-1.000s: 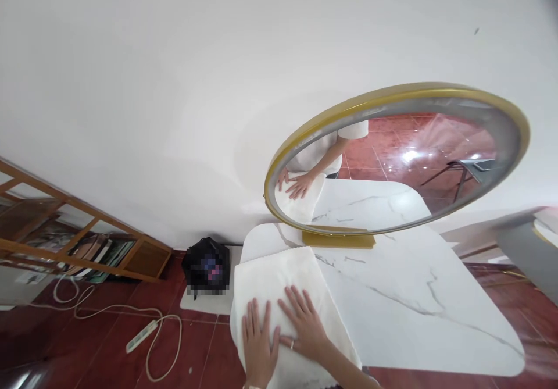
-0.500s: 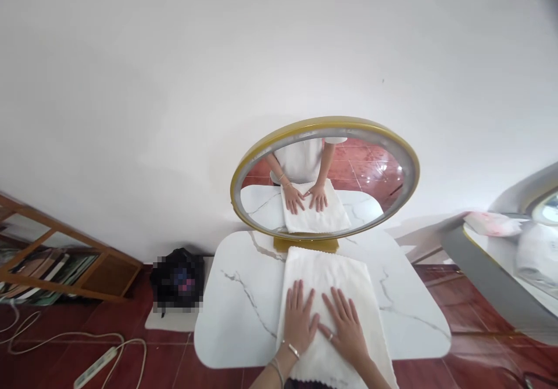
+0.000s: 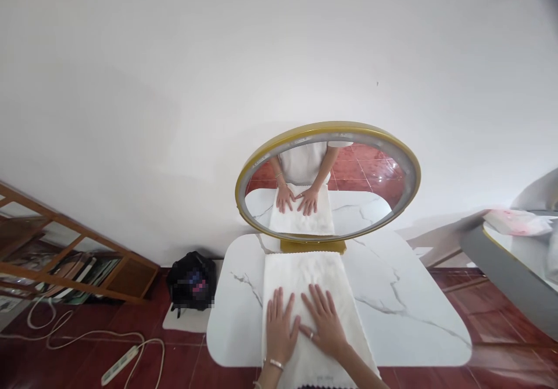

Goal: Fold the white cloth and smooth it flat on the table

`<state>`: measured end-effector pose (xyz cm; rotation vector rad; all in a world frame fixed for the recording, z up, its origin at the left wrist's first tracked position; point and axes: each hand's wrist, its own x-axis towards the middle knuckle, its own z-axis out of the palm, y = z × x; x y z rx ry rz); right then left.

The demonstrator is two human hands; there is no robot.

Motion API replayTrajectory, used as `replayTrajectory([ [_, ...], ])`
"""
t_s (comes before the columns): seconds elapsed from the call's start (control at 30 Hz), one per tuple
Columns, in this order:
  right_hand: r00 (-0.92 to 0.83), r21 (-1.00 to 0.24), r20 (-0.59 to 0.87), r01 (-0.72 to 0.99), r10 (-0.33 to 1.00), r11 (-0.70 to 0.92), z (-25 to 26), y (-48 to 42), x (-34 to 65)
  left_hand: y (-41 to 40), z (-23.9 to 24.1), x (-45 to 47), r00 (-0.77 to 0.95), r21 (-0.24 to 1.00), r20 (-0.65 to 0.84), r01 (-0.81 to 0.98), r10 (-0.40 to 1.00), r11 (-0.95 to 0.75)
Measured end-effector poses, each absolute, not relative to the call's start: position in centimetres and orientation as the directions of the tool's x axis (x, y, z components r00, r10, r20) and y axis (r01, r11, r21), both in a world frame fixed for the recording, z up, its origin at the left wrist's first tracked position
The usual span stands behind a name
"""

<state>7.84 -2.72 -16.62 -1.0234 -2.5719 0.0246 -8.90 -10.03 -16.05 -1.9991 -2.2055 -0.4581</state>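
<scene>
A white cloth (image 3: 311,267) with a zigzag edge lies spread on the white marbled tabletop (image 3: 238,319), its near end reaching over the table's front edge. My left hand (image 3: 281,328) rests flat on the cloth's left part, fingers apart and pointing away from me, a bracelet at the wrist. Beside it my right hand (image 3: 325,322), wearing a ring, is spread flat on the cloth's middle. The two thumbs come close to each other. Neither hand grips anything.
A gold-framed oval mirror (image 3: 326,127) stands at the table's back, reflecting both hands and the cloth. To the left are a black bag (image 3: 192,281), a power strip (image 3: 120,366) with cables, and a wooden shelf (image 3: 117,275). Another table (image 3: 501,261) stands at right.
Both hands and the cloth have shifted left across the tabletop together. My view has turned slightly left, so the bag and shelf appear farther right.
</scene>
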Motion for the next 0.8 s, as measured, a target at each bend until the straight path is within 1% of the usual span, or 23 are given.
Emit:
replayTrajectory([
  [0.1, -0.704, -0.177, 0.326, 0.61, 0.631, 0.772, -16.4, -2.6, 6.9, -10.7, -16.4, -9.5, -0.155, 0.083, 0.334, 0.987, 0.93, 0.134],
  [0.2, -0.721, -0.169, 0.325, 0.592, 0.612, 0.788, -16.5, -2.2, 7.8, -10.4, -16.7, -8.4, -0.18, 0.088, 0.358, 0.983, 0.916, 0.159],
  [0.33, -0.712, -0.134, 0.326, 0.616, 0.621, 0.776, -16.7, -1.1, 10.9, -8.9, -16.9, -5.5, -0.179, 0.196, 0.315, 0.973, 0.932, 0.12],
  [0.47, -0.694, -0.114, 0.312, 0.65, 0.648, 0.751, -17.0, 0.0, 15.5, -5.5, -16.0, -3.3, -0.181, 0.364, 0.188, 0.926, 0.965, 0.102],
  [0.57, -0.693, -0.124, 0.293, 0.656, 0.659, 0.745, -17.1, 0.3, 18.7, -1.4, -14.5, -2.8, -0.295, 0.456, 0.148, 0.868, 0.944, 0.199],
  [0.67, -0.694, -0.13, 0.273, 0.659, 0.666, 0.741, -17.1, 0.3, 20.5, 2.8, -13.1, -3.1, -0.412, 0.515, 0.08, 0.797, 0.908, 0.316],
  [0.8, -0.682, -0.166, 0.244, 0.671, 0.69, 0.722, -17.3, -0.1, 21.1, 6.3, -12.2, -4.1, -0.388, 0.534, -0.025, 0.774, 0.921, 0.341],
])
